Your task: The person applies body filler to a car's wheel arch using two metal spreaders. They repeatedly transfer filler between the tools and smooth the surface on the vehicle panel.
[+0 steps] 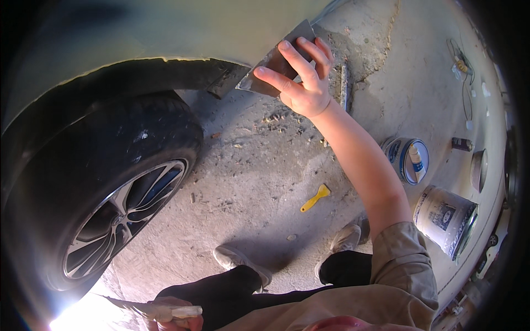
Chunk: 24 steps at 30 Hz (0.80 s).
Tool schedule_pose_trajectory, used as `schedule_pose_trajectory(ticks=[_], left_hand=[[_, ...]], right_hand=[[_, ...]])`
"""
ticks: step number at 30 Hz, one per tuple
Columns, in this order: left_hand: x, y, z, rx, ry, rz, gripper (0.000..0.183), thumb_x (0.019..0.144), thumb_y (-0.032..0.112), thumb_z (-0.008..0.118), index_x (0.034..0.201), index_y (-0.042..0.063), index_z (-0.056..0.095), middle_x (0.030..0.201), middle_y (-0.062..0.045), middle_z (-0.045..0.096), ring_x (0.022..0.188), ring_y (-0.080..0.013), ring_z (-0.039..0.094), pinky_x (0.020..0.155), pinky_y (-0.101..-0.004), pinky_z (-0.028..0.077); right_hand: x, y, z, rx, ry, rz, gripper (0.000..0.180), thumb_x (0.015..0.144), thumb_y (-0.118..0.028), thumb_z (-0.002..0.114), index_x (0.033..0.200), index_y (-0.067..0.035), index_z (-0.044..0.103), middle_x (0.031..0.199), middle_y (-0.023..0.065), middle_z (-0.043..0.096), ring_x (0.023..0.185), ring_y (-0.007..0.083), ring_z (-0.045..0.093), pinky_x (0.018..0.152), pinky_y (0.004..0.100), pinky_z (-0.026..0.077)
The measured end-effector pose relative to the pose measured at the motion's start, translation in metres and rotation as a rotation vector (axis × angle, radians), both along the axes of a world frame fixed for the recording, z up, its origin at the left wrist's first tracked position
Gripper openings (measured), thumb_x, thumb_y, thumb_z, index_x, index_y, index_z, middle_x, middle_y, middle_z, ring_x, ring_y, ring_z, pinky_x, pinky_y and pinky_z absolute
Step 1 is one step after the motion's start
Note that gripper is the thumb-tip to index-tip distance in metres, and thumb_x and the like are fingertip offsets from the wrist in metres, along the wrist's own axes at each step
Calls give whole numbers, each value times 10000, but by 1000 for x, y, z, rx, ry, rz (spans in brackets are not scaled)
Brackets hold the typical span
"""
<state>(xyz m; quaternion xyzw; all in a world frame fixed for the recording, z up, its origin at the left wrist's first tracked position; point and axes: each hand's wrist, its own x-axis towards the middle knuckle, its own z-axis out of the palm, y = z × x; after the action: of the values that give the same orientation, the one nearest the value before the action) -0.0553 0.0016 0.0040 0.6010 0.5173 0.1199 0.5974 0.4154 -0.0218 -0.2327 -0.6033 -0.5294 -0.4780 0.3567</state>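
My right hand (306, 78) reaches forward with spread fingers on a dark, flat rectangular sheet (275, 66), a sanding sheet or spreader. It lies along the lower edge of a pale, dull car body panel (165, 29), beside the wheel arch. At the bottom left my left hand (174, 316) is closed around a smeared putty knife or similar tool (186, 311), whose thin end points left near a bright light. The car's tyre (153, 124) and alloy wheel (122, 219) fill the left side. A yellow plastic scraper (314, 197) rests on the concrete floor.
To the right of my arm, a tin (399, 151) has a tube (416, 161) on its lid. Nearby are a smeared white bucket (439, 215), a dark small can (461, 144) and a cable (466, 68). A narrow bar (344, 87) lies beyond my wrist; debris is scattered about.
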Motion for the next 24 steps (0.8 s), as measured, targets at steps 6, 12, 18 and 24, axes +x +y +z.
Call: schedule_pose_trajectory(ticks=[6, 12, 18, 24], left_hand=[[-2, 1, 0, 10, 26, -1, 757, 1031, 651, 478, 1150, -97, 456, 549, -97, 491, 415, -193, 478, 384, -308, 395], [-5, -3, 0, 25, 40, -3, 760, 1036, 646, 473, 1172, -101, 443, 551, -99, 489, 413, -195, 473, 383, -310, 393], [-15, -9, 2, 47, 31, -24, 763, 1040, 641, 467, 1194, -105, 430, 554, -102, 487, 411, -198, 468, 383, -312, 391], [-25, -4, 3, 74, -26, -116, 767, 1045, 637, 461, 1216, -110, 418, 556, -105, 485, 410, -200, 463, 382, -314, 390]], right_hand=[[11, -5, -23, -45, -9, -38, 478, 786, -117, 766, 1170, -400, 800, 1469, 8, 573, 1325, 289, 504, 1160, 506, 373], [25, -9, -39, -90, -32, -57, 481, 787, -191, 781, 1205, -430, 780, 1491, 7, 548, 1342, 293, 493, 1159, 510, 386], [45, -35, -45, -294, -107, -156, 445, 847, -222, 710, 1245, -413, 759, 1456, 22, 559, 1351, 266, 497, 1149, 542, 402], [39, -96, -5, -436, 68, -14, 582, 789, -80, 691, 1321, -315, 714, 1426, 50, 588, 1282, 312, 558, 1116, 549, 450]])
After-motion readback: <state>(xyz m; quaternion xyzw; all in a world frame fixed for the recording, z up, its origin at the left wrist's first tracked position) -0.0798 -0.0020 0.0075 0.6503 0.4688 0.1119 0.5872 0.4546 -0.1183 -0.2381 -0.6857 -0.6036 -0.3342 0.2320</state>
